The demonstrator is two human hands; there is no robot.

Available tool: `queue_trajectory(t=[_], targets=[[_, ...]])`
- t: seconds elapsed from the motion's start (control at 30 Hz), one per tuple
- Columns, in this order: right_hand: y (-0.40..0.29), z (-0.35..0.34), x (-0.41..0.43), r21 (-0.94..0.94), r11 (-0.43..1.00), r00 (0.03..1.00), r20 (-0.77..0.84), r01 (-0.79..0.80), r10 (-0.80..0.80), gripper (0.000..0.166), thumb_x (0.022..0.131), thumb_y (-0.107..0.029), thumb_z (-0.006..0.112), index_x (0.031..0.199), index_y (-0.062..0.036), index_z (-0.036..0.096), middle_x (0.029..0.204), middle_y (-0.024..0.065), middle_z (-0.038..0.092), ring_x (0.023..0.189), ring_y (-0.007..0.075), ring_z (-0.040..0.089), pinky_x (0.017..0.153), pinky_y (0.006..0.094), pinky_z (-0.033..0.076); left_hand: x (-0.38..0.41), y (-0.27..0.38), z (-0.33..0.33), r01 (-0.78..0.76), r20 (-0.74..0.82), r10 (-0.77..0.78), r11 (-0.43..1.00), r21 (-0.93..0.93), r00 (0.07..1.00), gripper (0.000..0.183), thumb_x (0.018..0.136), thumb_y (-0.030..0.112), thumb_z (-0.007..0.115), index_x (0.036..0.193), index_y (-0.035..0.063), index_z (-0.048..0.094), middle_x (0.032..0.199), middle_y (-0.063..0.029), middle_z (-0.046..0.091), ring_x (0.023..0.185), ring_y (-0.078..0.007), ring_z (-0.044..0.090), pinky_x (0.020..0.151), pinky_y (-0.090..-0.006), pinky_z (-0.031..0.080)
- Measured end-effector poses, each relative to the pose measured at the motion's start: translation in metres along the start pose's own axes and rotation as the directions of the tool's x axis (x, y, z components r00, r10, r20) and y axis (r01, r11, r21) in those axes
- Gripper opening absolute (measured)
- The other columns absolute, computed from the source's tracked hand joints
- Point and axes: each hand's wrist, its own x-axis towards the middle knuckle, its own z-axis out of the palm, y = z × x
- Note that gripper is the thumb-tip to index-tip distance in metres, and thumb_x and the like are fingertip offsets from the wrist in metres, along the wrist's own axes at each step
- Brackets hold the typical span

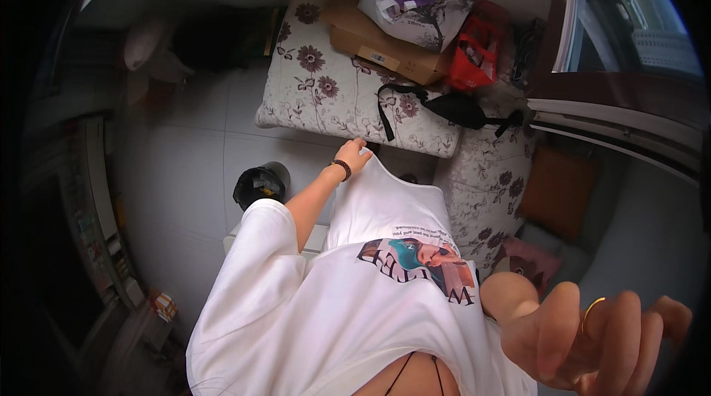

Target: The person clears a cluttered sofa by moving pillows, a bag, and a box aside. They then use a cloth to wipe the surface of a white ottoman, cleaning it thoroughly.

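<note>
My left hand (354, 156), with a beaded bracelet (343, 170) on its wrist, pinches the hem of the white T-shirt (383, 190) that I wear. The cloth is drawn forward, away from my body, and its lower front spreads out flat. A printed picture with lettering (425, 262) lies across the shirt's front. Close to the camera at the lower right, my right hand (600, 335) is raised with loosely bent fingers spaced apart. It wears a gold-coloured ring (593, 310), and nothing shows in its grasp. Part of that hand is in shadow.
Ahead is a seat with a flowered cover (311, 90), bearing a cardboard box (383, 51), a plastic bag (427, 23), a red bag (472, 57) and a black strapped bag (458, 110). A lined bin (261, 185) stands left. Cushions (561, 190) lie right, below a window (627, 18).
</note>
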Motion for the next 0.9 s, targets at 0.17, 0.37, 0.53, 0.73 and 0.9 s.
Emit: queue_trajectory(t=[0.17,0.37,0.53,0.73,0.9], targets=[[0.018,-0.021,-0.017,-0.168,0.986,0.998,-0.058,0.013,-0.023,0.048,0.086,-0.042,0.054,0.121,-0.0107,0.043,0.081,0.0003,0.05,0.072,0.0144,0.048,0.071,0.0317,0.035,-0.027,-0.015,0.009,0.088,-0.063,-0.089,0.996,-0.018,0.994,0.043,0.079,0.03,0.061,0.112,0.0028,0.054,0.11,-0.017,0.057,0.104,-0.0302,0.053,0.09,-0.0378,0.042],[0.064,-0.092,-0.037,-0.297,0.894,0.937,-0.017,-0.337,0.348,0.036,0.087,-0.026,0.046,0.112,-0.0001,0.046,0.093,0.0087,0.053,0.083,0.0168,0.05,0.077,0.029,0.038,-0.094,-0.069,0.046,0.271,-0.219,-0.317,0.938,-0.217,0.923,0.046,0.078,0.031,0.059,0.113,0.0026,0.052,0.11,-0.0172,0.057,0.104,-0.0298,0.054,0.09,-0.0378,0.042],[0.113,-0.148,-0.072,-0.338,0.705,0.758,-0.042,-0.624,0.651,0.019,0.089,-0.009,0.047,0.105,0.0008,0.052,0.091,0.0064,0.058,0.083,0.0113,0.055,0.076,0.0227,0.041,-0.178,-0.083,0.102,0.413,-0.314,-0.588,0.777,-0.475,0.746,0.045,0.078,0.031,0.06,0.112,0.0024,0.053,0.109,-0.0175,0.057,0.104,-0.03,0.054,0.09,-0.0372,0.042],[0.163,-0.178,-0.136,-0.521,0.477,0.508,0.092,-0.708,0.856,0.014,0.089,-0.011,0.051,0.1,-0.0028,0.055,0.086,0.0023,0.061,0.075,0.0061,0.055,0.066,0.018,0.038,-0.282,-0.081,0.225,0.483,-0.313,-0.778,0.596,-0.641,0.544,0.041,0.078,0.03,0.06,0.109,0.0031,0.055,0.109,-0.0174,0.057,0.104,-0.0301,0.054,0.09,-0.0372,0.042],[0.194,-0.188,-0.192,-0.732,0.238,0.297,0.051,-0.639,0.954,0.016,0.088,-0.012,0.049,0.099,-0.0019,0.055,0.085,0.0029,0.062,0.075,0.0084,0.057,0.065,0.0207,0.039,-0.331,-0.075,0.318,0.483,-0.238,-0.87,0.446,-0.754,0.431,0.039,0.079,0.03,0.061,0.106,0.0029,0.057,0.104,-0.0166,0.06,0.099,-0.0283,0.057,0.086,-0.036,0.045]])
